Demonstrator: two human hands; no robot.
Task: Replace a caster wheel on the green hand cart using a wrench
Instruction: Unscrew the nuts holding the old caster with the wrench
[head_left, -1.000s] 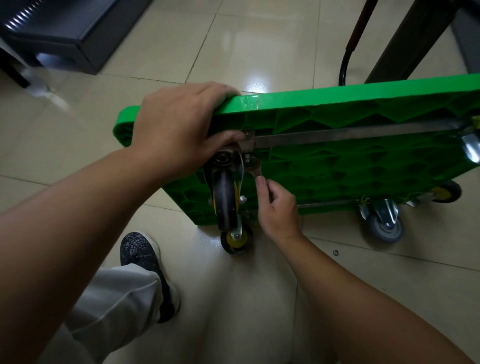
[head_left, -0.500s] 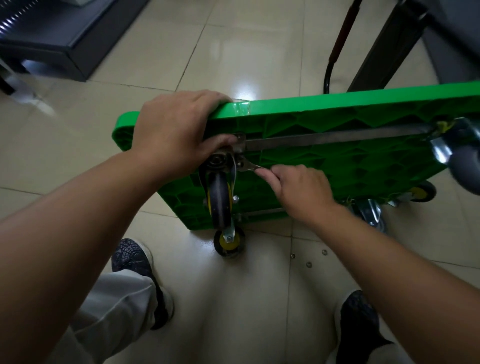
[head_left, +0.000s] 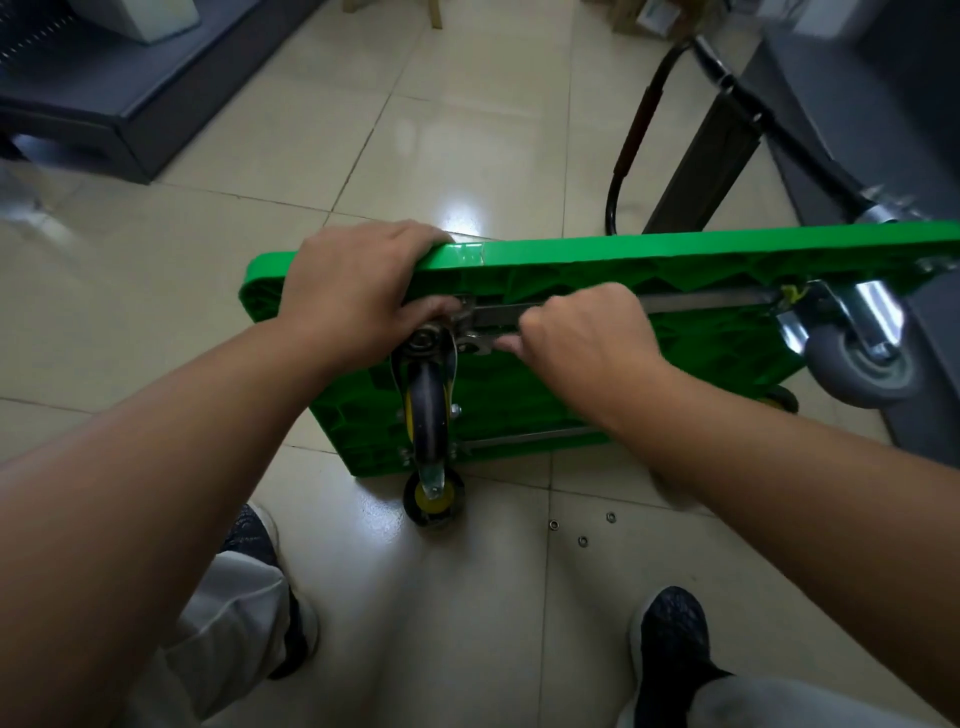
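The green hand cart (head_left: 623, 260) stands on its edge on the tiled floor, underside toward me. A dark caster wheel (head_left: 428, 405) with a yellow hub hangs from its metal mount at the cart's near left corner. My left hand (head_left: 358, 291) grips the cart's top edge, thumb curled onto the caster's mount plate. My right hand (head_left: 587, 338) holds a metal wrench (head_left: 480, 344), whose head sits at the mount's bolt, just right of the caster.
A second yellow-hub caster (head_left: 434, 501) touches the floor below. A grey caster (head_left: 857, 364) sits at the cart's right end. Small washers or nuts (head_left: 582, 540) lie on the tiles. The cart's black handle (head_left: 628, 145) lies behind. My shoes (head_left: 670, 639) are below.
My right hand has swung the wrench handle upward and to the right, from below the bolt to level with it. The left hand keeps its grip on the cart edge.
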